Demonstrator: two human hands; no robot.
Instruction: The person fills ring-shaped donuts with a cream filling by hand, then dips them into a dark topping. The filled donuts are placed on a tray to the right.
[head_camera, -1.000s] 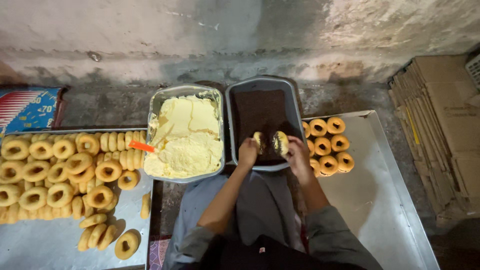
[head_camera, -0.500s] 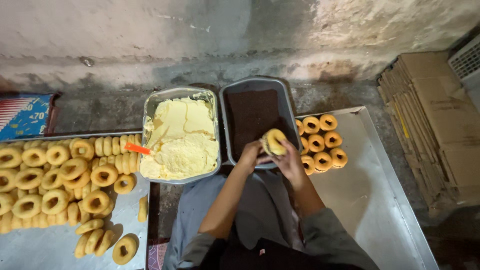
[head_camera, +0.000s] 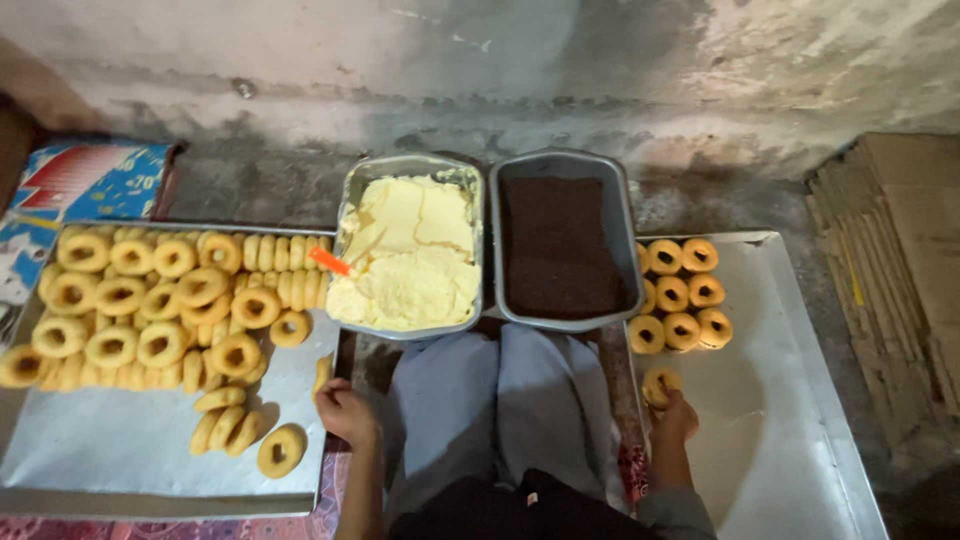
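Grip of the right hand (head_camera: 676, 418) is closed on a filled ring (head_camera: 660, 385), lower right, above the right tray (head_camera: 800, 420). A plain ring (head_camera: 322, 375) is touched by the left hand (head_camera: 345, 410) (grasp unclear). Filling could be squeezed out if pressed hard.

A stained, mottled plaster wall (head_camera: 520, 60) is seen at the top, grey and cream, darker along its base. Below it a rough grey concrete floor (head_camera: 250, 185) is shown. Flattened brown cardboard (head_camera: 900, 270) is stacked at the right edge. A patterned red mat (head_camera: 60, 527) is visible at the lower left. Dim, even light is cast throughout.
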